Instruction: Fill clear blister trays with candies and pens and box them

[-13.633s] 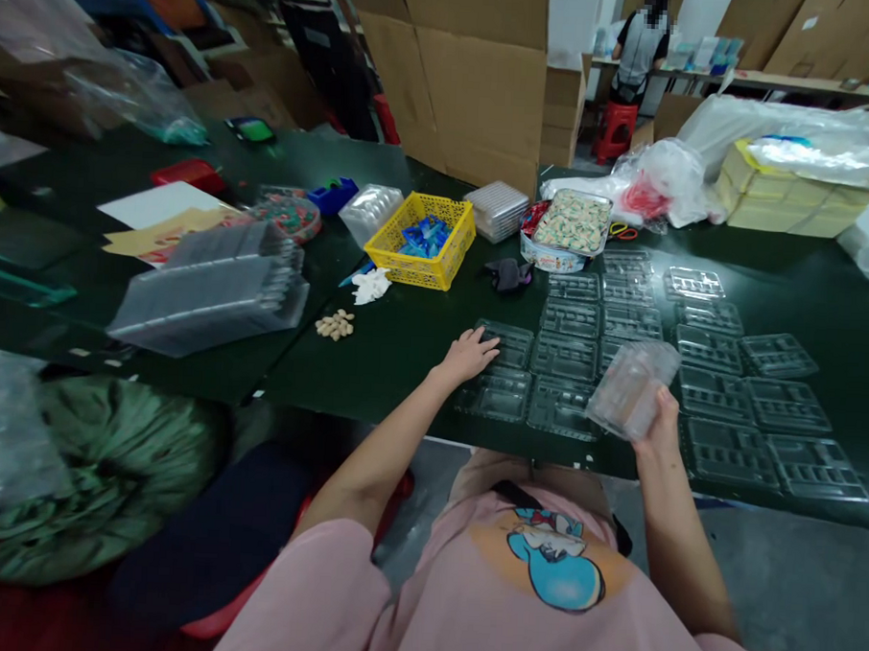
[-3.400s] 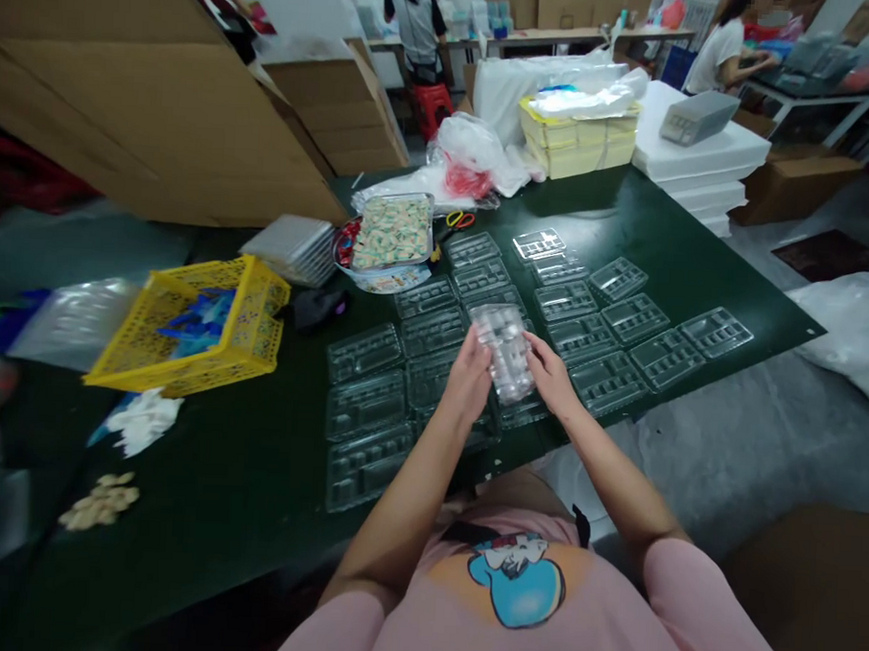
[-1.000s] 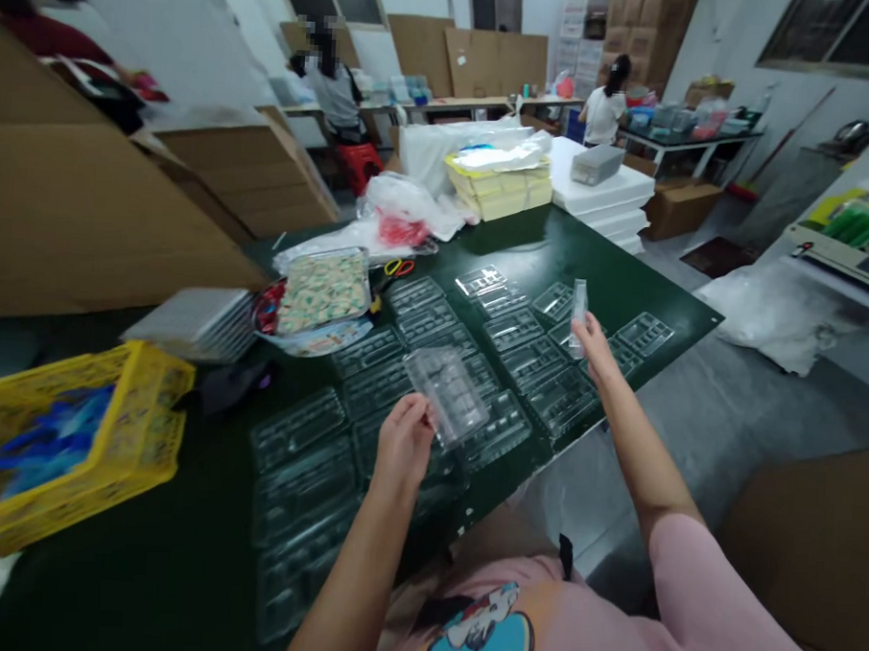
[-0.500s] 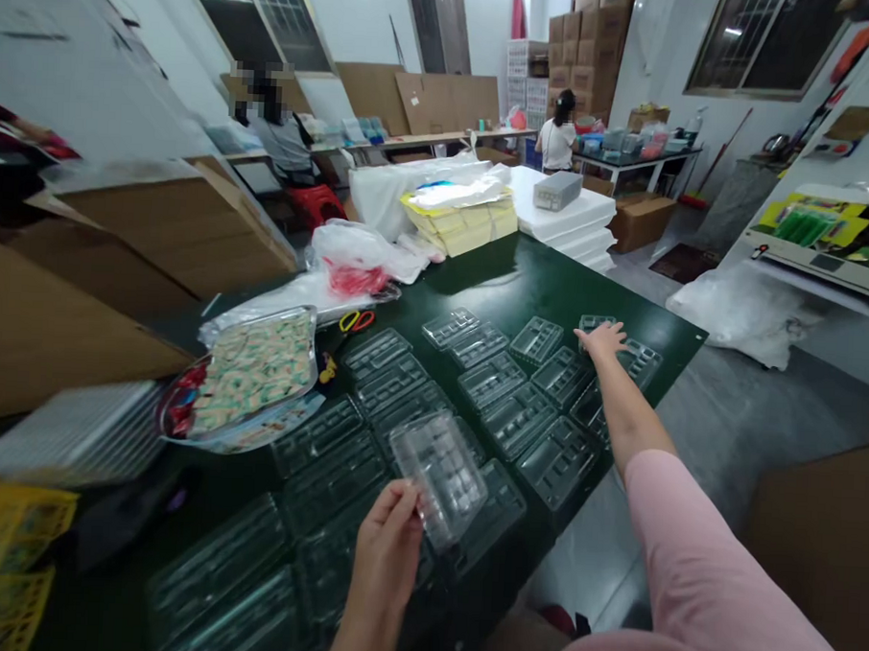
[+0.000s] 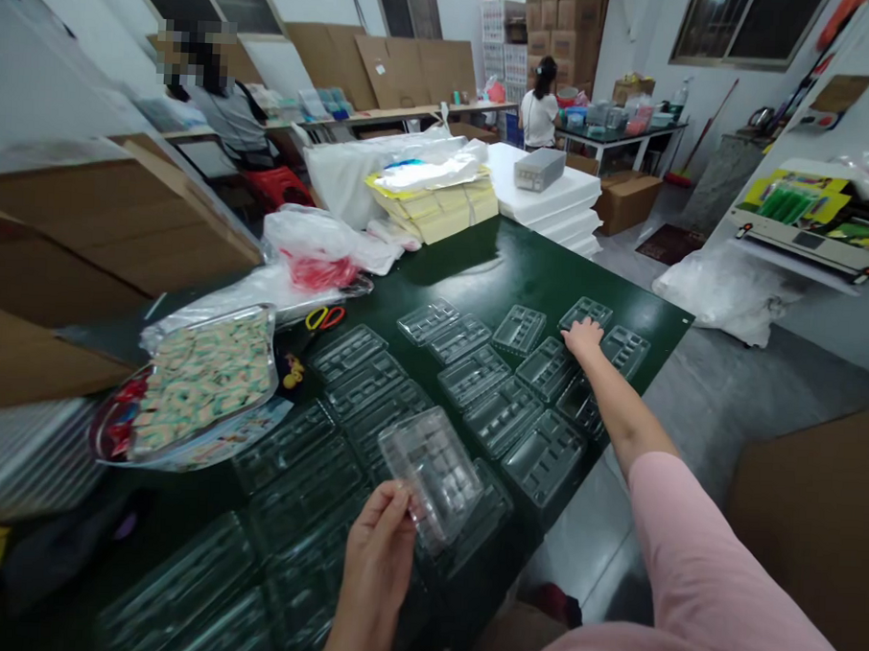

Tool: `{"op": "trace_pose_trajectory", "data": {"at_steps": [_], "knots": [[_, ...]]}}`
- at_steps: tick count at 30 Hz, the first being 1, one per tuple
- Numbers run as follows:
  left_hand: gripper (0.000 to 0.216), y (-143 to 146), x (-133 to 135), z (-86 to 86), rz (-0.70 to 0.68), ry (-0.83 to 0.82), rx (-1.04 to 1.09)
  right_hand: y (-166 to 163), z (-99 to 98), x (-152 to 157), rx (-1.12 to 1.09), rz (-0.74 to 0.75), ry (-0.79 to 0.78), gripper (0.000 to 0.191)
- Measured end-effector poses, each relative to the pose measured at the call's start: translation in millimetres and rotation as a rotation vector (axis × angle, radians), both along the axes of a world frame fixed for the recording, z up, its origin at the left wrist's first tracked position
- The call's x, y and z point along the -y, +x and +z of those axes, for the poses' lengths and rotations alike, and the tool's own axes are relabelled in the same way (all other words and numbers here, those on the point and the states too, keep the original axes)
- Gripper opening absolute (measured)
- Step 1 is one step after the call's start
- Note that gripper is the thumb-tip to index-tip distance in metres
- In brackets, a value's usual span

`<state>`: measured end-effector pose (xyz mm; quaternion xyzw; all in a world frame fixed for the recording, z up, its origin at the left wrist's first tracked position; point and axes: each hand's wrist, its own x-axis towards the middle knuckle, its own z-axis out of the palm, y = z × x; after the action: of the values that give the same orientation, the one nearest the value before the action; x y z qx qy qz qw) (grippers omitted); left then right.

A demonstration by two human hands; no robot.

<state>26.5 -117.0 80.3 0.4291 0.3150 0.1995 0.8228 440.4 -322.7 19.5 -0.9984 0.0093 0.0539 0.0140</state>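
My left hand [image 5: 380, 544] pinches the near edge of a clear plastic blister tray [image 5: 432, 469], holding it tilted above the table; whether it is one tray or several nested ones I cannot tell. Farther off, my right arm reaches across to the right. My right hand [image 5: 584, 338] rests its slightly bent, parted fingers at the near edge of another clear tray [image 5: 586, 311] lying on the table. Beside that hand are a tray [image 5: 624, 351] on the right and a tray [image 5: 546, 367] on the left. Several more moulded trays lie in rows on the dark green table [image 5: 530, 263].
At left, a metal tray of small wrapped pieces [image 5: 205, 383] sits by scissors [image 5: 324, 319]. Plastic bags [image 5: 323, 249], yellow sheets [image 5: 439, 211] and white foam slabs [image 5: 545, 201] stand at the back. Cardboard [image 5: 115, 216] leans left. Two people work farther away.
My right hand's fingers have drawn in from a wide spread, showing more of the far tray. My left hand keeps its tray. The view has shifted slightly right and down.
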Motion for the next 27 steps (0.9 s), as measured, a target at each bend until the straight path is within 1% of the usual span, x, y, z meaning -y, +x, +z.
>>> {"op": "trace_pose_trajectory", "data": {"at_steps": [3,4,5,7,9,10,11,14,18,22,25,27], "knots": [[0.036,-0.8,2.4,1.0,-0.008,0.006,0.007,-6.2,7.7,-5.8,0.046,-0.026,-0.014,0.055],[0.036,-0.7,3.1,1.1,-0.014,0.009,0.009,-9.6,10.0,-11.3,0.082,0.005,-0.012,0.055],[0.036,-0.6,3.7,1.2,-0.019,0.012,0.011,-13.8,11.8,-18.5,0.122,0.077,-0.003,0.055],[0.035,-0.4,4.0,1.4,-0.018,0.016,0.016,-23.9,12.6,-36.4,0.174,0.315,0.030,0.056],[0.035,-1.0,3.1,2.0,-0.006,0.015,0.017,-33.7,9.3,-55.8,0.123,0.542,0.055,0.058],[0.034,-1.7,2.3,2.5,0.004,0.012,0.015,-37.2,6.4,-64.8,0.065,0.604,0.054,0.060],[0.035,-2.8,1.4,3.1,0.014,0.007,0.008,-39.1,3.1,-72.6,0.007,0.623,0.047,0.062],[0.036,-6.7,-1.6,4.6,0.043,-0.013,-0.023,-33.6,-6.2,-87.2,-0.070,0.560,0.025,0.059],[0.037,-10.8,-4.5,4.3,0.063,-0.032,-0.051,-9.0,-9.0,-86.3,-0.021,0.431,0.029,0.049],[0.037,-12.4,-6.4,1.9,0.063,-0.022,-0.063,11.2,-2.0,-72.7,0.013,0.330,0.039,0.044],[0.038,-12.7,-6.3,0.6,0.070,-0.014,-0.073,18.6,6.1,-63.1,0.011,0.254,0.052,0.042],[0.038,-11.7,-5.6,0.5,0.062,-0.010,-0.067,19.6,13.2,-61.9,0.005,0.194,0.058,0.042]]}}
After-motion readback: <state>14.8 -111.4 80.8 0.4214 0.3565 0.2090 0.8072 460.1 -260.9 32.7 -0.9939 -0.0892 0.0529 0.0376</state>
